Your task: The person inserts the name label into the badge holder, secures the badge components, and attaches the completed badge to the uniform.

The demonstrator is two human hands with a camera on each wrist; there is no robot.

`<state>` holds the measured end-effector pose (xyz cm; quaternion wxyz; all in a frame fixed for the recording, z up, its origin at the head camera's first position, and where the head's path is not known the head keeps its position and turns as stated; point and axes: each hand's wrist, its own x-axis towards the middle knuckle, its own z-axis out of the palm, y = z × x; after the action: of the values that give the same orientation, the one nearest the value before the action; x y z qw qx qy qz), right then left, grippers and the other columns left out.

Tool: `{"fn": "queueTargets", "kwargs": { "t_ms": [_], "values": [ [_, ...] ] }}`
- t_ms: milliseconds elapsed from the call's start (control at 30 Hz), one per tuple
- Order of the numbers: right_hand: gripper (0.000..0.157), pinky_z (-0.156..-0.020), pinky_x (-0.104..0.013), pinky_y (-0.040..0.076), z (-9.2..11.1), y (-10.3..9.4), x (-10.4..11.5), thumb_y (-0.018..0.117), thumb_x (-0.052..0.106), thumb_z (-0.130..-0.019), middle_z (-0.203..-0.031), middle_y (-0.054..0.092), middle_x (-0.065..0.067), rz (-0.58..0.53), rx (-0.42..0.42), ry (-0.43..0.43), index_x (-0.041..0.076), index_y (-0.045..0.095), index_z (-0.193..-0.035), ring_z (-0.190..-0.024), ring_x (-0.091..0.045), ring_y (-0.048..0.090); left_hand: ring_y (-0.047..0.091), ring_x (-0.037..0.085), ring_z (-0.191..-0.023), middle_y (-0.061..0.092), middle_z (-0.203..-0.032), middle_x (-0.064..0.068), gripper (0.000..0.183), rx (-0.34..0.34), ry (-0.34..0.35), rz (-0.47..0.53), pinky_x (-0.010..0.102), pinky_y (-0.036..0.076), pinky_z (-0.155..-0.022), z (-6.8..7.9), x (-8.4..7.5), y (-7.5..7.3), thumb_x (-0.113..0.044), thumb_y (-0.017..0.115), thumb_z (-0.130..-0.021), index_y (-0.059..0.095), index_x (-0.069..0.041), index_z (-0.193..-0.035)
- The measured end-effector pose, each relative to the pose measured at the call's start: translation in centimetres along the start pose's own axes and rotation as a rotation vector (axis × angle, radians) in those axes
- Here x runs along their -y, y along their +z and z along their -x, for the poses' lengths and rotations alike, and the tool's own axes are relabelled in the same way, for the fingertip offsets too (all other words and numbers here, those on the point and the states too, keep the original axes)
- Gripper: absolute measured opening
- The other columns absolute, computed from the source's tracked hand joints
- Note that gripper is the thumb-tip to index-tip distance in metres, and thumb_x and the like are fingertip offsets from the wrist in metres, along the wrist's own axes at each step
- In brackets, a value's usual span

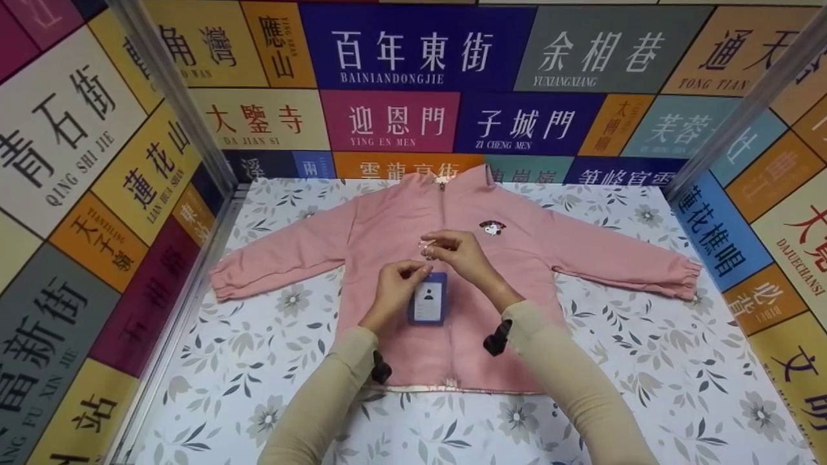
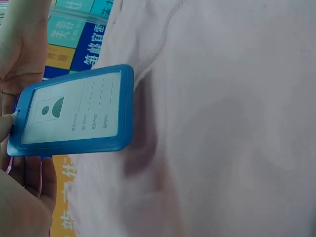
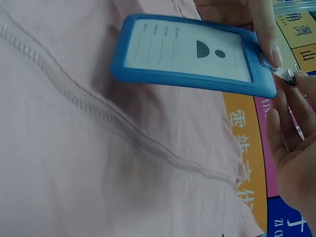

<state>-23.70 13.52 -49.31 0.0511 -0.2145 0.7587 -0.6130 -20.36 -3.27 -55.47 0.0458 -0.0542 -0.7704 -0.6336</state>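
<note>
In the head view, a blue-framed ID badge holder (image 1: 429,300) hangs upright above the front of a pink zip jacket (image 1: 387,226). My left hand (image 1: 395,284) pinches its top edge between thumb and fingers. My right hand (image 1: 462,253), just above and to the right, pinches a small shiny clip (image 3: 287,76) joined to the top of the holder by a short strap. Behind the holder's window (image 2: 74,108), a white card shows a simple person icon and printed lines. Fingers partly cover the strap and clip.
The jacket lies spread with its sleeves outward on a table (image 1: 646,361) covered in a leaf and flower print. A small dark-and-white emblem (image 1: 493,228) sits on its chest. Panels with colourful street-name signs (image 1: 413,48) stand at the back and both sides.
</note>
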Motion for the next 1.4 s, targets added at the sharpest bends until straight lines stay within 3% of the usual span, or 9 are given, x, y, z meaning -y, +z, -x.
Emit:
{"fn": "queueTargets", "kwargs": {
  "t_ms": [300,533,700,867,1033,1267,1400],
  "values": [
    [0.032,-0.079,-0.028,0.057,-2.0,2.2,-4.1,0.070,0.004,-0.089,-0.111,0.070,-0.028,-0.041,-0.030,0.093,-0.002,0.068,-0.120,-0.085,-0.015,0.068,0.061,0.004,-0.075,0.077,-0.093,0.011,0.016,-0.045,-0.045,-0.025,0.018,0.050,-0.071,-0.3,1.7,-1.1,-0.018,0.073,-0.090,0.079,-0.005,-0.096],
    [0.023,-0.072,-0.023,0.055,-3.3,3.4,-5.3,0.072,0.007,-0.088,-0.104,0.074,-0.021,-0.005,-0.090,0.115,0.004,0.073,-0.111,-0.079,-0.009,0.067,0.063,0.007,-0.079,0.078,-0.096,0.011,0.016,-0.065,-0.080,-0.057,0.020,0.050,-0.072,-1.3,2.9,-1.9,-0.019,0.073,-0.089,0.079,-0.006,-0.096],
    [0.022,-0.070,-0.026,0.058,-4.2,4.2,-5.9,0.073,0.003,-0.087,-0.099,0.074,-0.020,-0.077,-0.142,0.149,0.000,0.071,-0.109,-0.074,-0.009,0.067,0.065,0.011,-0.084,0.077,-0.098,0.012,0.017,-0.064,-0.089,-0.082,0.022,0.052,-0.076,-2.1,3.5,-2.5,-0.019,0.072,-0.090,0.079,-0.005,-0.098],
    [0.024,-0.073,-0.038,0.062,-4.8,4.4,-6.2,0.071,-0.003,-0.086,-0.097,0.071,-0.025,-0.171,-0.168,0.196,-0.007,0.066,-0.109,-0.075,-0.015,0.069,0.066,0.013,-0.083,0.077,-0.095,0.014,0.016,-0.060,-0.077,-0.120,0.023,0.052,-0.077,-2.8,4.1,-3.3,-0.016,0.070,-0.091,0.078,-0.003,-0.097],
    [0.025,-0.077,-0.044,0.061,-5.1,4.3,-6.0,0.069,-0.007,-0.086,-0.102,0.068,-0.034,-0.176,-0.199,0.213,-0.011,0.065,-0.110,-0.082,-0.028,0.072,0.067,0.018,-0.084,0.077,-0.093,0.013,0.016,-0.080,-0.077,-0.205,0.030,0.054,-0.081,-3.8,4.5,-4.7,-0.010,0.065,-0.092,0.078,-0.001,-0.093],
    [0.023,-0.064,-0.023,0.057,-6.1,4.9,-8.2,0.071,-0.005,-0.084,-0.098,0.072,-0.028,-0.103,-0.286,0.206,-0.005,0.072,-0.107,-0.072,-0.011,0.067,0.068,0.022,-0.094,0.076,-0.099,0.009,0.016,-0.121,-0.076,-0.360,0.036,0.054,-0.090,-5.4,5.1,-6.5,-0.015,0.066,-0.093,0.078,-0.006,-0.099],
    [0.020,-0.063,-0.020,0.054,-6.5,5.3,-9.2,0.072,-0.004,-0.082,-0.089,0.074,-0.023,-0.054,-0.339,0.199,-0.002,0.074,-0.101,-0.067,-0.005,0.065,0.068,0.024,-0.097,0.075,-0.101,0.010,0.016,-0.120,-0.047,-0.399,0.037,0.053,-0.093,-5.8,5.4,-6.9,-0.016,0.067,-0.093,0.077,-0.006,-0.101]
  ]
}}
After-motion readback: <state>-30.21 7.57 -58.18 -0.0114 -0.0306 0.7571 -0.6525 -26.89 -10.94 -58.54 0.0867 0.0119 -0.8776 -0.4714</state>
